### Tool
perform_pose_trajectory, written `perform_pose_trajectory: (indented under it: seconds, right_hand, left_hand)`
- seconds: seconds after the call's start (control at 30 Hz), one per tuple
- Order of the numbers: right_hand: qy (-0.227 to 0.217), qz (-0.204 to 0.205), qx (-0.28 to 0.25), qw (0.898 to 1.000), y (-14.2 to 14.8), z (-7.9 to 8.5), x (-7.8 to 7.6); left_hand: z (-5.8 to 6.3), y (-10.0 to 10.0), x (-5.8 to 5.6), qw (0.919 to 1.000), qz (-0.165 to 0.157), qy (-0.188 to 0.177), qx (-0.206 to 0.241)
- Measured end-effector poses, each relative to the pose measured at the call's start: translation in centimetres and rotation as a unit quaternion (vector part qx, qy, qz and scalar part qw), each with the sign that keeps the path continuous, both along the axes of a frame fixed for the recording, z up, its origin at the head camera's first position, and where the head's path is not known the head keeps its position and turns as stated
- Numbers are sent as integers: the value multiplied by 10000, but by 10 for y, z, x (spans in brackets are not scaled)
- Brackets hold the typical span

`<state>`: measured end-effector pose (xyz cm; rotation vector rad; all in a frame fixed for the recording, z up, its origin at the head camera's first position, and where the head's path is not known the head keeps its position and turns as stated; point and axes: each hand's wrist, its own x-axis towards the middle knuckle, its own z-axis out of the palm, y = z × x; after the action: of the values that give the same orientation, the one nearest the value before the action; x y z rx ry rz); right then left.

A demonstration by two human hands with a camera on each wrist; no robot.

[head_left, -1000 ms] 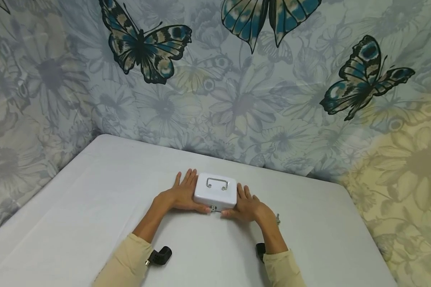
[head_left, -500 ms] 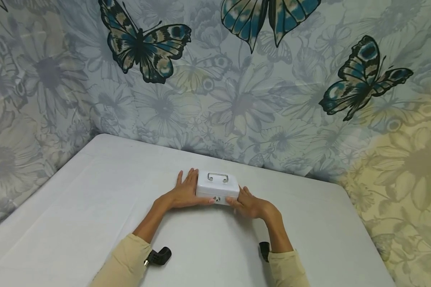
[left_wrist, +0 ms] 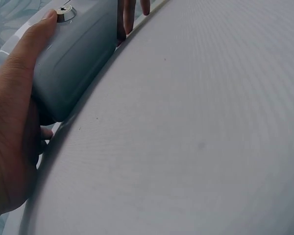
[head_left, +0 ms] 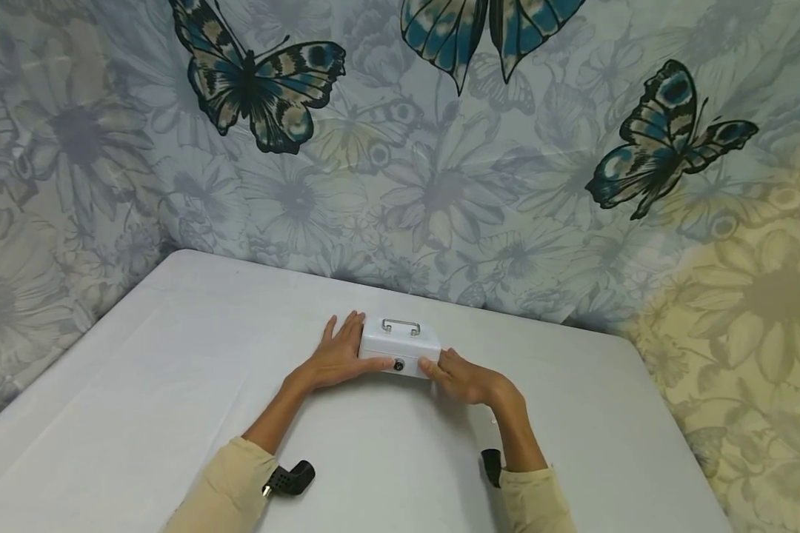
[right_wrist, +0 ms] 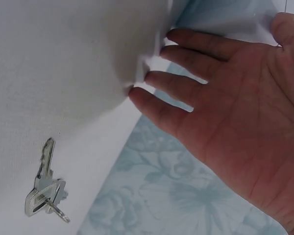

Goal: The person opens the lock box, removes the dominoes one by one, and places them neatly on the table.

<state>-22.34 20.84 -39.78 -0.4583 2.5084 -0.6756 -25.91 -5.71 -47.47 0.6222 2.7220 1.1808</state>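
A small white cash box (head_left: 400, 344) with a wire handle (head_left: 401, 324) on its lid stands on the table between both hands. Its round lock (head_left: 398, 365) faces me. My left hand (head_left: 336, 359) grips the left end, thumb across the front close to the lock and fingers spread along the side. At the right end, my right hand (head_left: 468, 376) holds the box with its thumb on the front corner. In the right wrist view, its fingers (right_wrist: 176, 85) stretch out past the box, tips close to the tabletop. Two keys (right_wrist: 44, 188) on a ring lie near the right hand.
The white table (head_left: 193, 355) reaches back to a wall cloth (head_left: 440, 185) printed with butterflies and flowers. Black wrist devices (head_left: 292, 477) show at both sleeves.
The box has tipped so more of its front and less of its lid shows. The right hand has turned, its fingers now lower behind the thumb. The view has shifted slightly.
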Motion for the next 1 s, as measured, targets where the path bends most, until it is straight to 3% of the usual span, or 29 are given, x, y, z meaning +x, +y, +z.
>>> perform_pose_trajectory:
  seconds: [0.23,0.63,0.83,1.0]
  right_hand:
    - [-201,-47,-99,9997,16,9,4]
    - [-62,-849,562,9948,68,52,23]
    - [58,-1022,1255,9868,83,54,25]
    - [-139,-1129,1613,9803,84,51,24]
  left_hand:
    - [3,4,-1,9999,-118,-60,-59]
    - [-2,-1,-3,9999,-79,-135,3]
    - [-4,0,-4,9999,-91,-100,25]
    - [-1,1,-2,9998,-121,-127,62]
